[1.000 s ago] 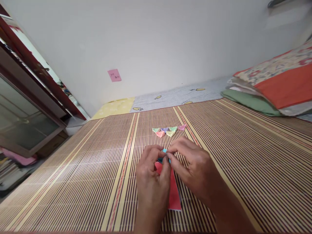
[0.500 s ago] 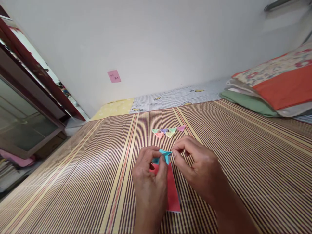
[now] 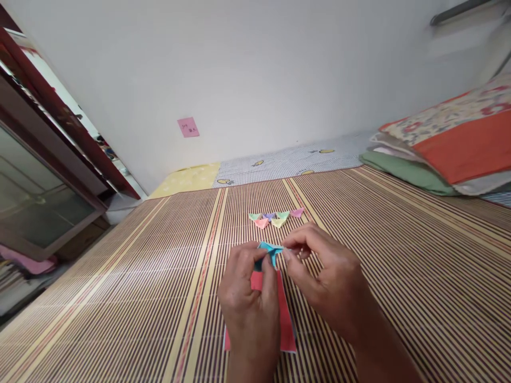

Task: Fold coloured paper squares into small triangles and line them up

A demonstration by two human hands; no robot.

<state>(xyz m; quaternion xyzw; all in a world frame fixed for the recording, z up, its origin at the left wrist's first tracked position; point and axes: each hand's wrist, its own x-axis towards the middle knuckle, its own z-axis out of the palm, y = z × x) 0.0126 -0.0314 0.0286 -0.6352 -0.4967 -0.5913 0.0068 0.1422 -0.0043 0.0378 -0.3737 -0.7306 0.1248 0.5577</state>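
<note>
A small folded piece of blue paper (image 3: 272, 249) is held up between both hands. My left hand (image 3: 251, 292) pinches its left and lower part between thumb and fingers. The thumb and forefinger of my right hand (image 3: 323, 266) close on its right tip. Beneath the left hand lies a red paper sheet (image 3: 286, 322) with a pale edge, partly covered by that hand. Just beyond the hands sit several small folded papers in green, purple, pink and yellow, among them a yellow one (image 3: 278, 223) and a purple one (image 3: 269, 216).
A striped bamboo mat (image 3: 151, 276) covers the surface. Folded bedding (image 3: 463, 143) is stacked at the right. A pink note (image 3: 188, 127) is stuck to the wall. Glass-paned furniture (image 3: 40, 191) stands at the left.
My left hand has shifted slightly right and down, and more of the red sheet shows to its left. The blue paper has tilted a little between the fingers.
</note>
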